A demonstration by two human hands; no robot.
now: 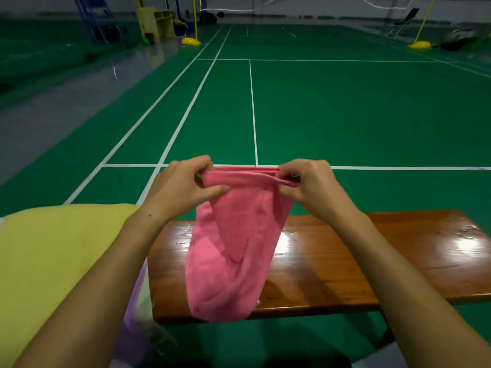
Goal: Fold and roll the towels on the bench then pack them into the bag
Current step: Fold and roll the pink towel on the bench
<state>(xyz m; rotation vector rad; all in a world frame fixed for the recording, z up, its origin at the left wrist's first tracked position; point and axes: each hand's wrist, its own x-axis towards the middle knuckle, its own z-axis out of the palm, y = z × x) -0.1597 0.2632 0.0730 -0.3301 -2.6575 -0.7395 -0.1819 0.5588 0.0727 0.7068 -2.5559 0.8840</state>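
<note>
A pink towel (233, 248) hangs folded in the air over the wooden bench (372, 261). My left hand (183, 184) pinches its top left corner. At the top right corner my right hand (308, 184) pinches the stacked edges. The towel's lower end droops past the bench's front edge. A yellow towel (58, 256) lies spread on the left end of the bench, under my left forearm. A bit of purple cloth (138, 296) shows below the yellow towel. No bag can be made out.
The bench's right half is bare, glossy wood. Beyond it stretches a green court floor (345, 115) with white lines. Yellow net-post bases (190, 41) and stored equipment stand at the far end.
</note>
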